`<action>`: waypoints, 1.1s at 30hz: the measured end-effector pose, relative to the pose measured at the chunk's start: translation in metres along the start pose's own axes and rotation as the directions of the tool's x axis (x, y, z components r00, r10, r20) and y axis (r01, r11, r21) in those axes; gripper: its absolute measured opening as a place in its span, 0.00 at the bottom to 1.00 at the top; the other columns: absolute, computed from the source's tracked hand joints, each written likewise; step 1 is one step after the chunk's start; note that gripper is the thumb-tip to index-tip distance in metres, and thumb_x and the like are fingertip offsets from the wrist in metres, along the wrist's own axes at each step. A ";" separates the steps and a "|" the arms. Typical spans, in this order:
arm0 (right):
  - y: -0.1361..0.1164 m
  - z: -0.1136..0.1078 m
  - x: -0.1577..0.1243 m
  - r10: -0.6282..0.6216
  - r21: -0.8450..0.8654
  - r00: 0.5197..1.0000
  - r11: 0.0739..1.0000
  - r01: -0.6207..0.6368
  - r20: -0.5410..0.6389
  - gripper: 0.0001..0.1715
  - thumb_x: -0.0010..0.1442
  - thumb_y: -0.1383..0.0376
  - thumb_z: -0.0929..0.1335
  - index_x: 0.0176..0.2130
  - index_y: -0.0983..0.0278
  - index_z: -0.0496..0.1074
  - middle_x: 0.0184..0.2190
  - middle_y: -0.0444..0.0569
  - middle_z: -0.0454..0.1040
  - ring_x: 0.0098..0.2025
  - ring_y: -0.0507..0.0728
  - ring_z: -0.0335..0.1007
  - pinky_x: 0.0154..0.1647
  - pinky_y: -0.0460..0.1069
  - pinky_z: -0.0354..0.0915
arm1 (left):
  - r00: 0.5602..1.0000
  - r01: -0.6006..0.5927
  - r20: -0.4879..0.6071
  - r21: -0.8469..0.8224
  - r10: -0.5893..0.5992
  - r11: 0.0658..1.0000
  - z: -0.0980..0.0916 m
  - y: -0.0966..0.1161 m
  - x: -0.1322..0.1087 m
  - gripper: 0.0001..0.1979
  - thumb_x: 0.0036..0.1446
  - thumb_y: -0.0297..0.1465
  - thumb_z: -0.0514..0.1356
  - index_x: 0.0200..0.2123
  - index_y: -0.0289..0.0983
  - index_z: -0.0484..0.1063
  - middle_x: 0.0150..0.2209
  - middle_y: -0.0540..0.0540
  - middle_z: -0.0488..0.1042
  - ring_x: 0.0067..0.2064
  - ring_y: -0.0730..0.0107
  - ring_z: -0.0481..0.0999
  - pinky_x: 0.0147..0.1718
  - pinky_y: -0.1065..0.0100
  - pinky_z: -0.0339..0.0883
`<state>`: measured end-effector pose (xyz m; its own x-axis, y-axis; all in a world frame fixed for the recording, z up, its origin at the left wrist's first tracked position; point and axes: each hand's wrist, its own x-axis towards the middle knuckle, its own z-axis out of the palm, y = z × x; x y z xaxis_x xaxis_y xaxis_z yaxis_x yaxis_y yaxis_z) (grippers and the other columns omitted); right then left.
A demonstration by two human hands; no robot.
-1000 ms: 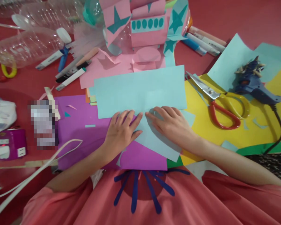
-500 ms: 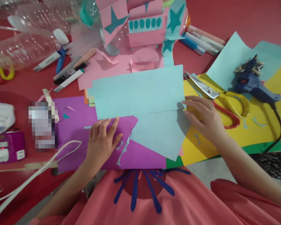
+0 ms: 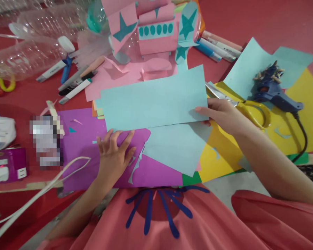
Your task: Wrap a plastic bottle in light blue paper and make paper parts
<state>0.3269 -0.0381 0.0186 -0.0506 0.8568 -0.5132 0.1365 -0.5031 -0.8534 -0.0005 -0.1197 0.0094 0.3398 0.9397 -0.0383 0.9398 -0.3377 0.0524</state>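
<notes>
A long strip of light blue paper [image 3: 153,99] has its right end pinched in my right hand [image 3: 223,113], thumb on top and fingers beneath. That end looks slightly raised. My left hand [image 3: 114,154] lies with fingers spread on the purple sheet [image 3: 79,149], its fingertips near the strip's lower edge. Below the strip is a second light blue piece [image 3: 176,146], with a thin curved offcut [image 3: 137,166] along its left side. Scissors with a yellow handle [image 3: 255,113] lie beyond my right hand, which hides part of them.
A glue gun [image 3: 279,95] with a black cord rests on blue and yellow paper at right. Pink papercraft [image 3: 158,45] with teal stars stands at the back. Markers [image 3: 77,91] and clear plastic bottles [image 3: 28,57] lie at left. A white cable [image 3: 41,192] crosses the near left edge.
My right hand has moved from resting beside the blue strip to gripping its right end, which has lifted a little. My left hand stays nearly in place, fingers slightly more spread.
</notes>
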 end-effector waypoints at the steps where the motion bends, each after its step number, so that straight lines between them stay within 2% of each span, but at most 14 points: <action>1: -0.001 0.002 0.001 -0.007 0.020 1.000 1.000 0.007 0.007 0.11 0.48 0.59 0.74 0.27 0.63 0.73 0.20 0.42 0.68 0.18 0.47 0.61 0.16 0.45 0.56 | 1.000 -0.018 -0.019 -0.005 0.018 1.000 0.000 0.001 0.002 0.22 0.66 0.39 0.50 0.60 0.45 0.68 0.56 0.34 0.68 0.61 0.40 0.63 0.58 0.32 0.55; 5: -0.005 0.005 0.006 -0.057 0.175 0.998 0.983 0.056 0.002 0.08 0.49 0.63 0.73 0.25 0.63 0.71 0.18 0.42 0.69 0.19 0.48 0.64 0.18 0.46 0.58 | 0.996 -0.056 -0.075 -0.099 0.049 0.994 -0.005 0.006 0.013 0.22 0.66 0.40 0.50 0.60 0.46 0.67 0.58 0.36 0.68 0.58 0.45 0.66 0.56 0.39 0.60; 8: -0.006 0.004 0.010 -0.087 0.248 0.993 0.963 0.104 -0.079 0.05 0.49 0.66 0.71 0.26 0.61 0.69 0.20 0.41 0.68 0.20 0.47 0.62 0.21 0.46 0.60 | 0.995 -0.087 -0.083 -0.380 0.060 0.921 -0.008 0.013 0.030 0.23 0.67 0.42 0.47 0.60 0.42 0.67 0.52 0.38 0.73 0.53 0.53 0.71 0.55 0.47 0.64; 10: -0.005 0.008 0.013 -0.110 0.266 0.980 0.952 0.152 -0.165 0.05 0.50 0.66 0.70 0.28 0.59 0.69 0.23 0.40 0.69 0.22 0.48 0.63 0.22 0.47 0.63 | 0.995 -0.084 -0.020 -0.665 0.096 0.742 -0.005 0.017 0.047 0.28 0.67 0.46 0.46 0.64 0.39 0.60 0.53 0.37 0.73 0.55 0.57 0.72 0.56 0.52 0.65; 12: -0.003 0.016 0.014 -0.160 0.218 0.961 0.953 0.211 -0.227 0.04 0.51 0.64 0.69 0.30 0.58 0.67 0.27 0.41 0.70 0.24 0.50 0.65 0.23 0.48 0.65 | 0.996 -0.006 0.037 -0.880 0.082 0.474 0.003 0.021 0.069 0.36 0.63 0.53 0.48 0.66 0.39 0.52 0.57 0.35 0.71 0.57 0.57 0.73 0.55 0.55 0.68; 14: 0.000 0.028 0.013 -0.207 0.128 0.955 0.963 0.237 -0.213 0.05 0.53 0.60 0.67 0.33 0.57 0.67 0.29 0.43 0.72 0.26 0.52 0.68 0.25 0.50 0.68 | 0.999 0.044 0.049 -0.965 0.013 0.257 0.013 0.025 0.093 0.41 0.58 0.58 0.51 0.65 0.39 0.50 0.57 0.35 0.70 0.56 0.57 0.74 0.54 0.55 0.68; 16: 0.002 0.039 0.011 -0.221 0.055 0.969 0.972 0.228 -0.111 0.09 0.55 0.57 0.67 0.36 0.58 0.69 0.30 0.45 0.75 0.29 0.55 0.72 0.28 0.52 0.71 | 0.991 0.041 0.021 -0.988 -0.134 0.146 0.023 0.026 0.115 0.36 0.59 0.58 0.50 0.61 0.41 0.54 0.55 0.38 0.71 0.56 0.58 0.74 0.55 0.54 0.68; 19: 0.002 0.048 0.012 -0.186 -0.038 0.973 0.981 0.192 0.134 0.17 0.53 0.49 0.70 0.31 0.61 0.72 0.26 0.47 0.76 0.30 0.58 0.75 0.33 0.55 0.74 | 0.953 -0.022 -0.060 -0.992 -0.298 0.128 0.033 0.022 0.135 0.26 0.63 0.53 0.47 0.56 0.44 0.59 0.54 0.42 0.71 0.60 0.60 0.70 0.58 0.55 0.65; 21: -0.001 0.048 0.018 -0.156 -0.084 0.966 0.981 0.176 0.205 0.27 0.57 0.41 0.65 0.29 0.61 0.73 0.26 0.49 0.77 0.31 0.60 0.77 0.34 0.56 0.74 | 0.932 -0.034 -0.091 -0.986 -0.350 0.166 0.037 0.017 0.140 0.24 0.63 0.52 0.46 0.55 0.47 0.61 0.55 0.44 0.71 0.63 0.61 0.66 0.60 0.57 0.63; 24: -0.009 0.044 0.029 -0.205 -0.177 0.978 0.962 0.207 0.029 0.44 0.64 0.38 0.46 0.36 0.61 0.76 0.32 0.52 0.79 0.37 0.61 0.79 0.36 0.58 0.73 | 0.900 -0.018 -0.094 -0.984 -0.426 0.178 0.039 0.013 0.140 0.23 0.62 0.50 0.47 0.55 0.46 0.63 0.54 0.44 0.72 0.62 0.60 0.66 0.60 0.57 0.63; 26: -0.014 0.042 0.035 -0.267 -0.259 0.961 0.935 0.242 -0.065 0.50 0.64 0.40 0.40 0.41 0.61 0.76 0.38 0.52 0.79 0.42 0.62 0.78 0.37 0.59 0.72 | 0.884 -0.025 -0.093 -0.988 -0.458 0.153 0.039 0.013 0.139 0.23 0.61 0.48 0.49 0.54 0.44 0.65 0.52 0.44 0.73 0.60 0.57 0.68 0.59 0.56 0.64; 28: -0.015 0.044 0.037 -0.282 -0.263 0.959 0.928 0.265 -0.031 0.50 0.65 0.42 0.39 0.43 0.60 0.76 0.41 0.52 0.79 0.44 0.63 0.78 0.38 0.60 0.71 | 0.889 -0.041 -0.101 -0.989 -0.447 0.142 0.038 0.016 0.138 0.22 0.59 0.47 0.51 0.51 0.43 0.67 0.49 0.45 0.74 0.57 0.55 0.71 0.56 0.54 0.66; 30: -0.012 0.047 0.037 -0.229 -0.205 0.973 0.951 0.232 0.038 0.48 0.65 0.43 0.40 0.43 0.60 0.76 0.40 0.51 0.79 0.42 0.63 0.78 0.37 0.59 0.71 | 0.909 -0.047 -0.103 -0.988 -0.404 0.147 0.037 0.019 0.138 0.21 0.58 0.47 0.53 0.49 0.42 0.68 0.47 0.45 0.75 0.54 0.55 0.74 0.53 0.54 0.68; 33: -0.004 0.052 0.034 -0.061 -0.058 0.997 0.996 0.064 0.054 0.34 0.66 0.44 0.51 0.44 0.60 0.73 0.36 0.51 0.80 0.38 0.61 0.78 0.36 0.57 0.72 | 0.937 -0.059 -0.116 -0.982 -0.329 0.177 0.034 0.023 0.138 0.24 0.57 0.50 0.54 0.49 0.41 0.68 0.46 0.44 0.75 0.52 0.55 0.75 0.51 0.53 0.69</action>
<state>0.2730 -0.0131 0.0002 -0.1120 0.8783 -0.4647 0.1900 -0.4401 -0.8776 0.0690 0.0007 -0.0284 0.0053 0.9980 0.0626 0.1109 -0.0628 0.9918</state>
